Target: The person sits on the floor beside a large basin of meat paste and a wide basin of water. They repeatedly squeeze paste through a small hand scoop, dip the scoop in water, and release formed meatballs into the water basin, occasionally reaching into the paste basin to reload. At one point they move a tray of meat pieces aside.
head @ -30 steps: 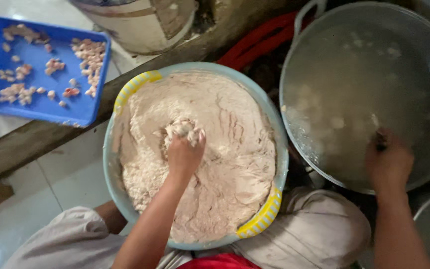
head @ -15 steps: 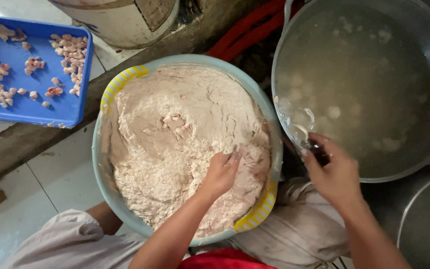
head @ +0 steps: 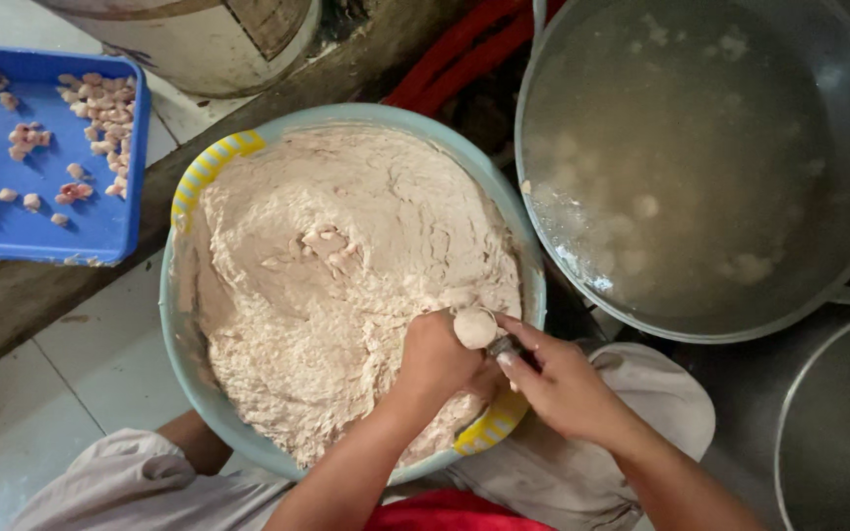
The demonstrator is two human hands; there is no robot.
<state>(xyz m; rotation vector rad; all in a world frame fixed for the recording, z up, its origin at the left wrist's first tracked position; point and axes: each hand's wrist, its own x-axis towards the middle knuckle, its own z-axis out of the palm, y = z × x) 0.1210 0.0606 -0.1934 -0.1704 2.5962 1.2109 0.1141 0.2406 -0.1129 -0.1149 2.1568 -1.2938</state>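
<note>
Head view: spoon (head: 506,346) mostly hidden between left hand (head: 437,359), right hand (head: 565,385).

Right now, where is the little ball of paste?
In the head view the ball sits atop the left hand, at the lower right rim of the bowl, with the right hand touching it with a spoon.

A pale tiled floor (head: 81,364) lies at the lower left, crossed on a slant by a dark wooden beam (head: 150,226). At the top stands a white drum (head: 199,39), and red hoses (head: 464,54) run beside it. The light is dim and even.
</note>
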